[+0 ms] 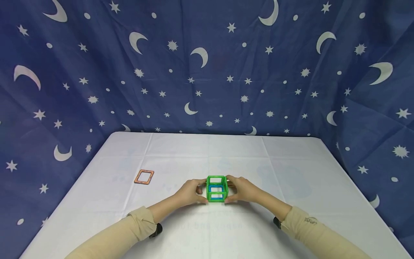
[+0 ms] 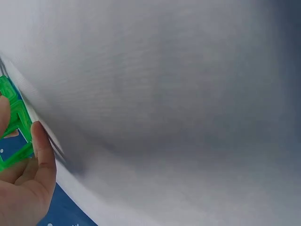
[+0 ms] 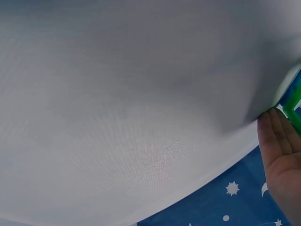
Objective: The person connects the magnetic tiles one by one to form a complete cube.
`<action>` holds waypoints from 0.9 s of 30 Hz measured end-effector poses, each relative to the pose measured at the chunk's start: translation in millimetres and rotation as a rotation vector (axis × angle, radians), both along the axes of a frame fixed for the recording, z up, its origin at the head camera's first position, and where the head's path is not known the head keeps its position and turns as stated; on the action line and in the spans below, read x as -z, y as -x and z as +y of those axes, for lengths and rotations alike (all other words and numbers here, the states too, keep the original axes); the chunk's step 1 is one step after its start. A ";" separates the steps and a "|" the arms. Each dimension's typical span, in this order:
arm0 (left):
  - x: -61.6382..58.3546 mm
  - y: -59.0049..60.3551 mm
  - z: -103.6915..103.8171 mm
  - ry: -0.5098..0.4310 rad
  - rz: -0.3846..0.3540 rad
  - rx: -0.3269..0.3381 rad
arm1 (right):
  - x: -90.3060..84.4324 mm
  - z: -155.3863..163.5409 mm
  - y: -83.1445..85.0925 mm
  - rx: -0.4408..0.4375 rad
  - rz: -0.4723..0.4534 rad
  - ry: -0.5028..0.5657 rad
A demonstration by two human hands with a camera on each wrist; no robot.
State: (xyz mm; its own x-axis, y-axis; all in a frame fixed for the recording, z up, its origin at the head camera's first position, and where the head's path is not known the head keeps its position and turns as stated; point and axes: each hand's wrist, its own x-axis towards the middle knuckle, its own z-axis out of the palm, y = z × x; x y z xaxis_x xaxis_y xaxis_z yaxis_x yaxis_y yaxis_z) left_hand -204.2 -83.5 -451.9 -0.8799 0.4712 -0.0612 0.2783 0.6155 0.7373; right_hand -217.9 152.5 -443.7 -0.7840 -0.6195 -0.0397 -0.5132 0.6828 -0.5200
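Sleeves (image 1: 113, 235), two, come nearest. Beyond, I watch the left hand (image 1: 189, 193) and right hand (image 1: 244, 190) hold one green box (image 1: 217, 193) between them at the tabletop (image 1: 258, 233); cube-like, no clear long axis, one blue square (image 1: 216, 186) showing through. One orange square (image 1: 144, 177) lies farther off leftward, nearer the left hand. One starry curtain (image 1: 223, 66) hangs behind.

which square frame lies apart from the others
The orange frame, alone left of the left hand; the green frames and blue frame are together between that hand and the right hand.
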 end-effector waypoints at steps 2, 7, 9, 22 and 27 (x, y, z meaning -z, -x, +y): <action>0.4 -0.6 -2.7 -0.004 0.002 -0.012 | -0.5 -1.0 0.2 0.000 -0.005 0.001; -0.2 -4.1 -11.5 -0.012 0.019 -0.081 | -1.0 -1.7 1.7 0.003 -0.046 0.009; -0.3 -5.5 -14.9 -0.016 0.025 -0.112 | -1.5 -1.5 3.0 0.002 -0.068 0.013; -4.2 -6.9 -41.6 -0.015 0.168 -0.224 | -6.8 0.3 4.9 -0.029 -0.172 0.033; -7.0 -5.3 -58.1 0.001 0.199 -0.264 | -8.4 2.6 6.7 -0.034 -0.183 0.039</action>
